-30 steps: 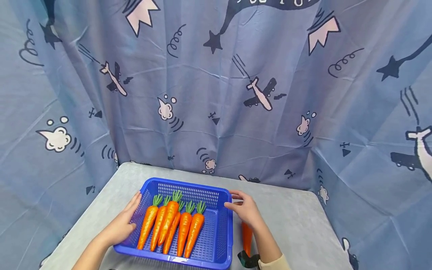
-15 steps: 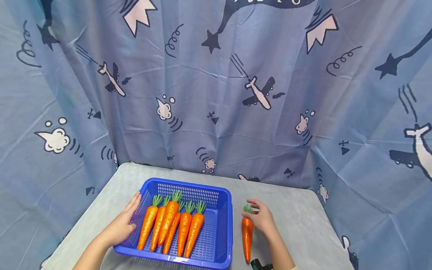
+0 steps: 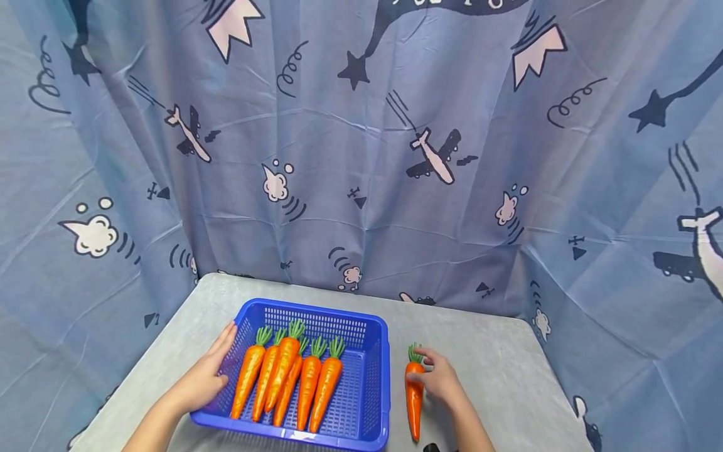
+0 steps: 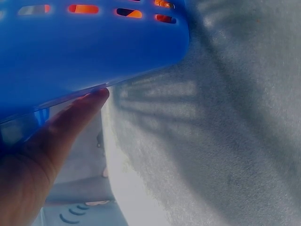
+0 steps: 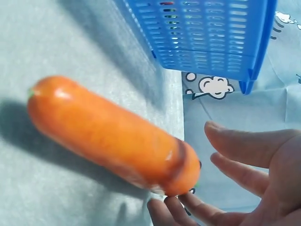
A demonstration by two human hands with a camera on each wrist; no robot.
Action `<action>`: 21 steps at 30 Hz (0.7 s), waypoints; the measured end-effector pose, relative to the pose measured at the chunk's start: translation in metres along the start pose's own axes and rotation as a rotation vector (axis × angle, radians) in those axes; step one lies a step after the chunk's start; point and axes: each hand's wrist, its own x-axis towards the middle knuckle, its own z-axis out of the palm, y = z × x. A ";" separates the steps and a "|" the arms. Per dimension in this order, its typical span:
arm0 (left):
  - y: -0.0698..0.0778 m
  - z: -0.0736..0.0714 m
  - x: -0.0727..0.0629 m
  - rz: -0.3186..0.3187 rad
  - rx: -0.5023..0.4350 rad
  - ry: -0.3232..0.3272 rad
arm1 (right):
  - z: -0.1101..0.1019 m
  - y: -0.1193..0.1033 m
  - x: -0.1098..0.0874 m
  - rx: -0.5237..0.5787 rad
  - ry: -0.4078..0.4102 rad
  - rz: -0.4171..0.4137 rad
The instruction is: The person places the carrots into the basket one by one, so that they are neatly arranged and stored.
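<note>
A blue plastic basket (image 3: pixel 361 433) stands left of centre on the table, with several carrots (image 3: pixel 326 389) lying inside, green tops toward the back. Against the basket's left side rests my left hand (image 3: pixel 198 384), fingers straight; its thumb (image 4: pixel 80 113) touches the basket's lower edge in the left wrist view. A single carrot (image 3: pixel 414 402) lies on the table to the right of the basket. My right hand (image 3: pixel 442 378) is over this carrot's upper part. In the right wrist view, the fingertips are right at the end of the carrot (image 5: pixel 113 136), while the thumb stands apart from it.
The grey table (image 3: pixel 497 376) extends behind the basket and to the right. A blue printed curtain (image 3: pixel 361 157) hangs around the table's back and sides. A small dark object (image 3: pixel 432 447) shows at the bottom edge beside my right wrist.
My right hand has left the basket's right rim and moved right, then down slightly, to the lone carrot. My left hand and the basket have stayed in place.
</note>
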 end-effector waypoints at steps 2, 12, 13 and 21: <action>0.000 0.000 0.000 0.002 0.003 0.002 | 0.002 0.002 0.001 0.003 -0.007 -0.003; 0.000 0.001 -0.001 -0.004 0.001 -0.004 | 0.007 0.011 0.001 0.106 -0.051 0.046; 0.000 0.001 -0.001 -0.004 0.002 -0.004 | 0.007 0.011 0.001 0.109 -0.053 0.053; -0.001 0.001 0.000 0.008 0.001 0.006 | 0.006 0.013 0.003 0.123 -0.050 0.035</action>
